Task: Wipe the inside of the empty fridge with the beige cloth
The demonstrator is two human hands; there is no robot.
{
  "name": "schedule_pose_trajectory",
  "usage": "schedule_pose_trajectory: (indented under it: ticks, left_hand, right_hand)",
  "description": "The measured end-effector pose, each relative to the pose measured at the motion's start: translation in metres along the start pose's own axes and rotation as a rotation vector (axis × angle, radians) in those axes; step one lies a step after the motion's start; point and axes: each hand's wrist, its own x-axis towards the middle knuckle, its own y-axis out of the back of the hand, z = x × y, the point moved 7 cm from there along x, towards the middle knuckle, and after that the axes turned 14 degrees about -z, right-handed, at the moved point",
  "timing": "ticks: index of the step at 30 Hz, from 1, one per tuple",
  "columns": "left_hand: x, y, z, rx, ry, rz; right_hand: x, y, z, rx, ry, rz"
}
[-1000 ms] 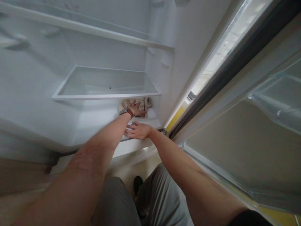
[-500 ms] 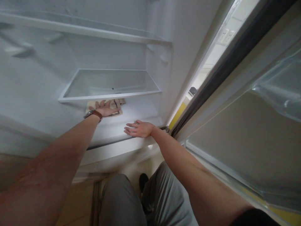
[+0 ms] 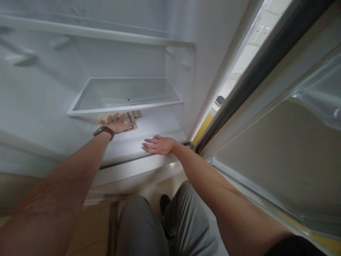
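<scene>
I look into an open white fridge. My left hand [image 3: 117, 123], a watch on its wrist, lies flat with fingers spread on a beige cloth with dark stripes [image 3: 131, 117]. The cloth rests on the fridge floor [image 3: 157, 124], under the lowest glass shelf [image 3: 125, 106]. Part of the cloth is hidden by the shelf's front rim. My right hand [image 3: 160, 145] rests flat, fingers stretched, on the front edge of the fridge floor and holds nothing.
A second shelf [image 3: 106, 33] runs higher up in the fridge. The open fridge door [image 3: 279, 153] with clear door bins [image 3: 319, 96] stands at the right. My grey-trousered legs [image 3: 165, 227] and a dark shoe are below, on a wooden floor.
My left hand slid the cloth from the right side of the fridge floor to the left, then stayed about there. My right hand kept its place on the front edge.
</scene>
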Motion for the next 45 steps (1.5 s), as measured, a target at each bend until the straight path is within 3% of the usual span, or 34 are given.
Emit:
schedule_pose_trajectory:
  ticks: [7,20,27,35,41,45]
  left_hand:
    - [-0.01,-0.006,0.0,0.033,-0.031,-0.015]
    - [-0.084,-0.041,0.004,0.082,-0.048,-0.081]
    - [-0.118,-0.05,0.007,0.12,-0.101,-0.13]
    - [-0.113,-0.053,0.004,0.148,-0.113,-0.236]
    - [-0.11,-0.053,0.005,0.13,-0.123,-0.225]
    - [-0.111,-0.052,0.006,0.129,-0.114,-0.174]
  right_hand:
    - [0.0,-0.003,0.0,0.044,-0.003,-0.017]
    - [-0.001,-0.006,0.001,0.154,0.01,-0.074]
    - [0.0,-0.007,0.002,0.193,0.002,-0.107]
    - [0.0,-0.009,0.002,0.179,0.001,-0.108]
    - [0.0,-0.01,0.002,0.223,0.005,-0.115]
    - [0.0,-0.011,0.004,0.324,-0.009,-0.198]
